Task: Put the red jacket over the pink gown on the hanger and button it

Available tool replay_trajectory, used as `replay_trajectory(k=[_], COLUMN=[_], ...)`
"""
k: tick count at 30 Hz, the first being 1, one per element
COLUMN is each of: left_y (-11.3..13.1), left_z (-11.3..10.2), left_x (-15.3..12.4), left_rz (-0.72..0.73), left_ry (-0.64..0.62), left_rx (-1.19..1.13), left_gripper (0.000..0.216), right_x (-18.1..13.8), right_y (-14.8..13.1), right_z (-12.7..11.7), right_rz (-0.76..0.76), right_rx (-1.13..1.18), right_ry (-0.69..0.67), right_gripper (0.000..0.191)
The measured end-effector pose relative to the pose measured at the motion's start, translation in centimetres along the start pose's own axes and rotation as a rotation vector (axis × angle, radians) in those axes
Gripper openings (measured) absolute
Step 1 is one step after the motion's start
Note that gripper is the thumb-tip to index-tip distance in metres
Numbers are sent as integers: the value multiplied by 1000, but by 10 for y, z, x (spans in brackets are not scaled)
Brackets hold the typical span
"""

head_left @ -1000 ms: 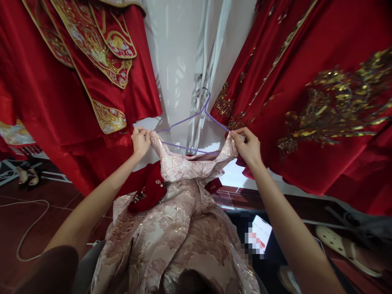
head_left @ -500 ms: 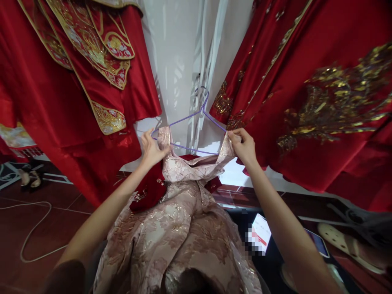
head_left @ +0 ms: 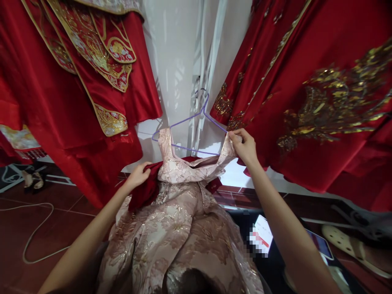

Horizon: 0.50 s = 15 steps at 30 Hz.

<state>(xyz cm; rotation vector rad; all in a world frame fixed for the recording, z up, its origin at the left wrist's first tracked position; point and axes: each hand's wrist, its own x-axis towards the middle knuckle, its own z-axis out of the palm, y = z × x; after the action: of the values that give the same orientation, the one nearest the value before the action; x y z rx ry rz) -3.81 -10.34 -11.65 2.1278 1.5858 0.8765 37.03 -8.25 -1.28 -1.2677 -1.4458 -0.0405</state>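
Note:
A pale pink brocade dress [head_left: 183, 208] with metallic floral patterning hangs by its shoulder straps on a thin purple hanger [head_left: 187, 119]. My right hand [head_left: 244, 148] pinches the dress's right strap, close to that end of the hanger. Lower on the other side, my left hand [head_left: 138, 176] grips the edge of a dark red cloth [head_left: 146, 188], part of which lies behind the dress. The left strap sits over the hanger with no hand on it. The dress's lower part spreads toward me.
Red gold-embroidered garments hang at left [head_left: 119, 94] and right [head_left: 306, 134]. A lit phone [head_left: 263, 234] lies at lower right, near a beige clog [head_left: 343, 241]. A white cable [head_left: 36, 222] curves across the tiled floor; heeled shoes [head_left: 35, 181] stand at far left.
My left hand has left the dress's left strap, moved down and left, and taken hold of the dark red cloth. My right hand stays on the right strap.

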Motion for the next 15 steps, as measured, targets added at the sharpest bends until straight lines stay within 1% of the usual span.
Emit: replay_trajectory(k=[2,3,4,5,7,9,11,12,13,15], left_y=[-12,-17,-21,-23,-18,-1,27,44,63,100], left_z=[-18,-25,-32,-38,-49,-62,-75,-81,-86,-93], left_x=[6,10,16,24,47,77,106,118,128,137], left_rz=[65,67,48,12,-49,-93,-95,-69,-40,25], left_ry=[-88,-112,-91,-20,176,349,461,514,552,583], left_rx=[-81,-96,-95,-76,9,113,208,241,262,278], left_gripper=[33,35,37,39,41,42,42,40,39,34], right_x=[0,0,1,1,1,1,-1,-2,-3,-8], right_y=[0,1,2,2,3,2,-1,-4,-8,-17], right_z=[0,1,1,1,1,0,-3,-4,-5,-6], right_rz=[6,8,9,12,18,21,11,2,-3,-4], right_rx=[7,13,19,24,36,44,41,30,12,-35], right_ry=[-10,-14,-18,-21,-30,-41,-45,-37,-21,22], right_gripper=[28,29,29,29,30,30,30,29,29,29])
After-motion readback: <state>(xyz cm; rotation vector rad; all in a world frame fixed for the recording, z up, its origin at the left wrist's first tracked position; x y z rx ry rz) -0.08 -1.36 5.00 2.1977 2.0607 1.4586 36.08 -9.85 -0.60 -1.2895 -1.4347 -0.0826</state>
